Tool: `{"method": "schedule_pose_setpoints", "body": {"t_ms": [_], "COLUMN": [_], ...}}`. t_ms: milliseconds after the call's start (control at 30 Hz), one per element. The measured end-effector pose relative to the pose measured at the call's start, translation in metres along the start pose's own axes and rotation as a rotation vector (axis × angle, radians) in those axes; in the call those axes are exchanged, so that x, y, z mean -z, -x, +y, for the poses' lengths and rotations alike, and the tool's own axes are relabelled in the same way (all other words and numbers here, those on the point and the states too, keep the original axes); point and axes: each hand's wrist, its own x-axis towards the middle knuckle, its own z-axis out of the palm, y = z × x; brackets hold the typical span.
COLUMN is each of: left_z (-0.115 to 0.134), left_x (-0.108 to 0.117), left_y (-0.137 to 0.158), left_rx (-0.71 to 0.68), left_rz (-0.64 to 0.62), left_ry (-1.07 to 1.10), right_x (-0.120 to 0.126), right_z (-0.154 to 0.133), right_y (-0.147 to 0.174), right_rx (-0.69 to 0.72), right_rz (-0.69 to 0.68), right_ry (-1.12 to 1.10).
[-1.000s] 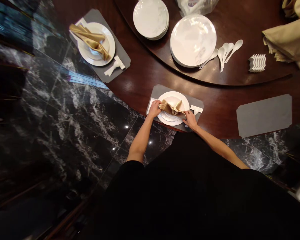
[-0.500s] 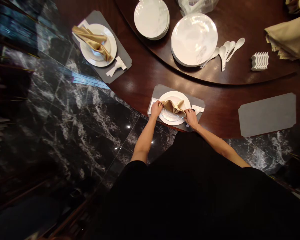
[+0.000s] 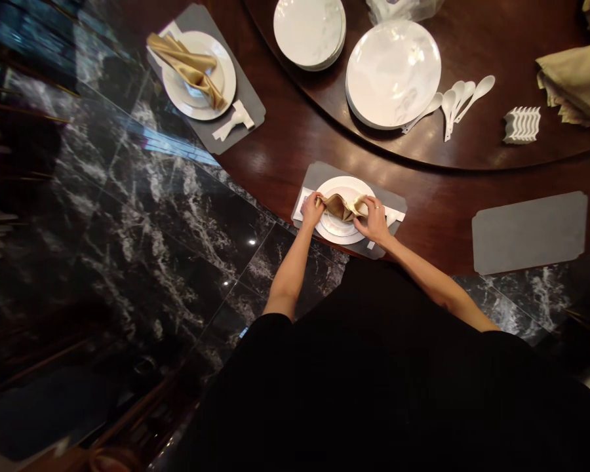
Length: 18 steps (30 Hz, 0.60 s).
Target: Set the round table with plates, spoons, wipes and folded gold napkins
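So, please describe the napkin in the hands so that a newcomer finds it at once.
On the dark wooden table, find the grey placemat before the person. The gold napkin is over its white plate; unlike the other napkin, at upper left, both the left hand and right hand touch it.

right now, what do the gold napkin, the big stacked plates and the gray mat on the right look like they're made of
Gold napkin: probably satin-like cloth, as its soft folds catch a sheen.
Big stacked plates: likely glazed ceramic, though melamine is possible; the white surface is smooth with bright, glossy reflections.
Gray mat: perhaps vinyl or faux leather; it looks flat and matte.
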Motion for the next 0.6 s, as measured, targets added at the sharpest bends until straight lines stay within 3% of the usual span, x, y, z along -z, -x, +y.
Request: {"method": "schedule_pose_setpoints", "body": {"t_ms": [267,600], "left_z": [0.010,0.019], "left_x": [-0.005,-0.012], "left_y": [0.002,-0.002], "left_rx": [0.134,0.174], "left_rz": [0.062,0.110], "left_ry": [-0.048,-0.026], "right_x": [0.004,-0.016], "right_z": [-0.068,-0.089], "right_y": [-0.085,-0.095], "right_rx": [-0.147,-0.107], "right_rz": [-0.300,-0.474], "right_ry": [0.210,0.207]}}
